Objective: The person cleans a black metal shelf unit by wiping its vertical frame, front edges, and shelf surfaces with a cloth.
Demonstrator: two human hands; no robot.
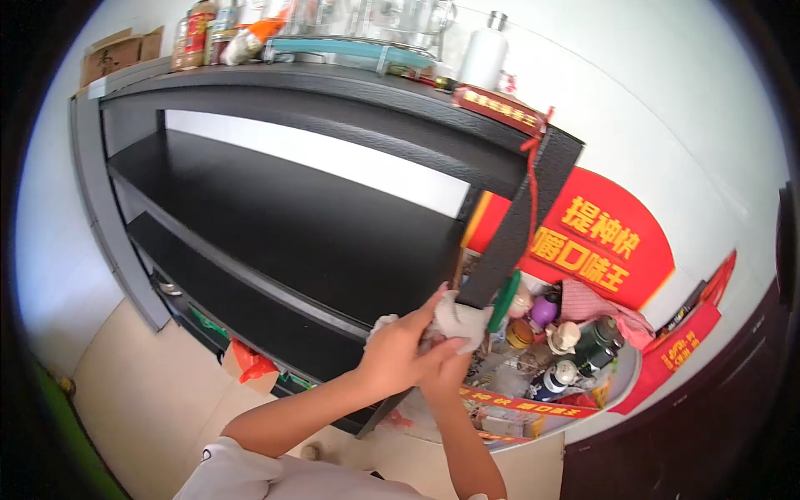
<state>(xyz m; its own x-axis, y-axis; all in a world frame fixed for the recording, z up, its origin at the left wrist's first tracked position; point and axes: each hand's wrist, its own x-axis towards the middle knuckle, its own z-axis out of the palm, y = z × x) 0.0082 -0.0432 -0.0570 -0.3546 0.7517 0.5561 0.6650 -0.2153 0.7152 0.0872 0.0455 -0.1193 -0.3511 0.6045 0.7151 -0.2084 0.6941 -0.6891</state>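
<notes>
Far left, top board: cardboard box (117, 58), brown; beside it, bottles (197, 35), one with a red label; then a white-and-orange bag (247, 42). Below these, low down: red plastic (252, 364). Shelving unit (267, 217), black, its boards running across the left and centre. On top, centre: metal rack (382, 58) with clear glassware, upright.

Centre: left hand (396, 354), thumb and forefinger clamped on a white cloth (462, 321), which is bunched against the lower visible part of the unit's near post (498, 250). Right hand (444, 375), close together with the left and below the cloth, partly hidden; its grip cannot be told.

Above, right of the rack: white bottle (485, 57), upright. Right of the post: green rim (504, 302), just beside the cloth; purple object (544, 311); dark green flask (598, 346), tilted; red sign (600, 242), yellow characters, behind.
</notes>
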